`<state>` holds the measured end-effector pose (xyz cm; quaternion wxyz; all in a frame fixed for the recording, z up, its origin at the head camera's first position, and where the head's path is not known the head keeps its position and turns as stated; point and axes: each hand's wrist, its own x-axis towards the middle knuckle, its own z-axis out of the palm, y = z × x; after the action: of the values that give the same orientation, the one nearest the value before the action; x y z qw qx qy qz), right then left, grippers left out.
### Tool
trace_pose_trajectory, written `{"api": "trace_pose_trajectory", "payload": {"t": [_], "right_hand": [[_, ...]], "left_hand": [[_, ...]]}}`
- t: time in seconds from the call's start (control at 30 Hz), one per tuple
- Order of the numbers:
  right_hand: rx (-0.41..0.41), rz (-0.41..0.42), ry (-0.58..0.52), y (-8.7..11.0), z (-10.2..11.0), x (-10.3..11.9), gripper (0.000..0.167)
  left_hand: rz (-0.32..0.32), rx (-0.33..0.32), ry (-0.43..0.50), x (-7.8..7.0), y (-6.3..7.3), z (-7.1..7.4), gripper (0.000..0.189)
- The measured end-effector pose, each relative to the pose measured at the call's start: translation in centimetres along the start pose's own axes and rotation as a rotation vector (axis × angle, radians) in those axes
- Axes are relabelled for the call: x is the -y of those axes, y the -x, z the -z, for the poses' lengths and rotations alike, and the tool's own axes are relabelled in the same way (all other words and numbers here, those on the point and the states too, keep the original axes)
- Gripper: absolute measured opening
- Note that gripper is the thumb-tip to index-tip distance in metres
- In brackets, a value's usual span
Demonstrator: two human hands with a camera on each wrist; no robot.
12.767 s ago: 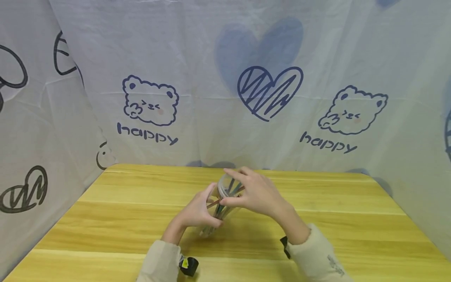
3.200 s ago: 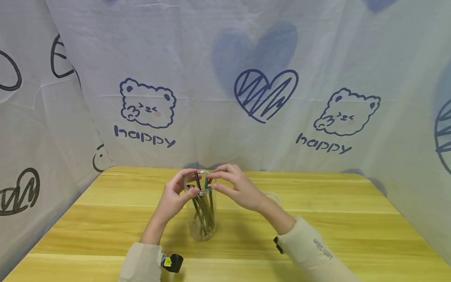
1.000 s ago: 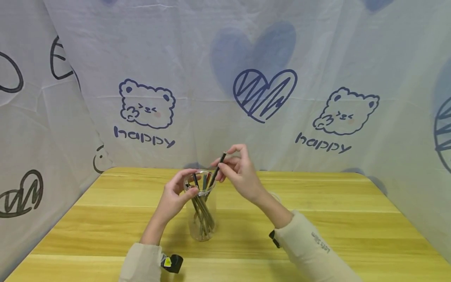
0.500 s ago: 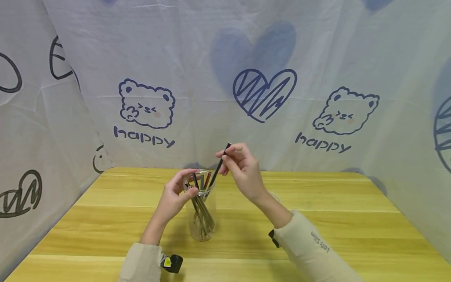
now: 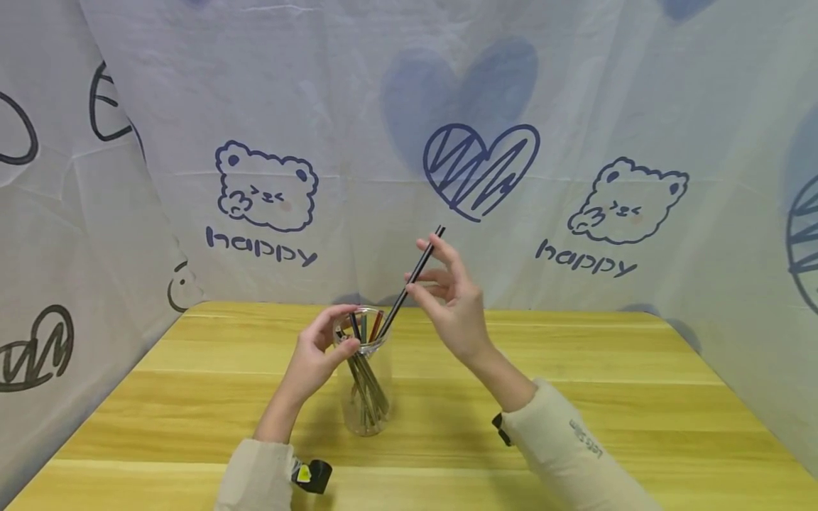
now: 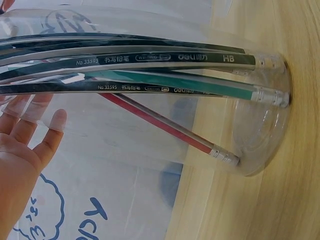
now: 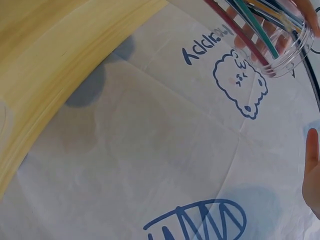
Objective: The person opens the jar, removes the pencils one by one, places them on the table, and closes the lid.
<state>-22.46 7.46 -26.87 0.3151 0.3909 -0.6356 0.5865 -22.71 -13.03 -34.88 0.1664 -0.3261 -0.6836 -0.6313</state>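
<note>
A clear plastic jar (image 5: 383, 380) stands upright on the table, its mouth uncovered. My left hand (image 5: 314, 353) grips the jar near its rim, thumb in front and fingers round the far side. Inside lean several pencils: dark HB ones (image 6: 200, 60), a green pencil (image 6: 215, 86) and a red pencil (image 6: 165, 125), eraser ends at the base. Above and right of the jar, my right hand (image 5: 461, 312) pinches a dark pencil (image 5: 418, 270), which slants with its lower end still inside the rim. Whether a second pencil lies along it, I cannot tell.
The wooden table (image 5: 575, 397) reaches back to a white printed cloth (image 5: 371, 213), which also hangs at both sides. In the right wrist view a faint round rim (image 7: 5, 122), perhaps a lid, shows at the left edge of the table.
My right hand has risen to the right, drawing the dark pencil much further out of the jar. My left hand and the jar have stayed in place over the last second.
</note>
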Motion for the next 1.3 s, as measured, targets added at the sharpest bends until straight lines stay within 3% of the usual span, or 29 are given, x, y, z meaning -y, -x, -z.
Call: {"api": "trace_pose_trajectory", "payload": {"t": [0.13,0.4,0.63,0.97,1.3], "right_hand": [[-0.033,-0.011,-0.065,-0.1,0.0,0.2,0.064],[-0.195,0.027,-0.129,-0.6,0.3,0.1,0.038],[-0.264,0.017,-0.148,-0.9,1.4,0.3,0.035],[-0.143,-0.221,-0.055,1.3,2.3,-0.6,0.040],[-0.011,-0.410,0.009,4.4,1.4,-1.9,0.041]], "left_hand": [[0.010,-0.001,-0.002,0.0,0.0,0.0,0.041],[0.008,-0.003,-0.005,0.1,0.0,0.1,0.041],[0.004,-0.005,0.001,0.1,0.0,0.0,0.041],[0.001,-0.007,0.005,0.1,-0.1,0.0,0.041],[-0.004,-0.003,0.006,0.1,0.0,0.0,0.040]]}}
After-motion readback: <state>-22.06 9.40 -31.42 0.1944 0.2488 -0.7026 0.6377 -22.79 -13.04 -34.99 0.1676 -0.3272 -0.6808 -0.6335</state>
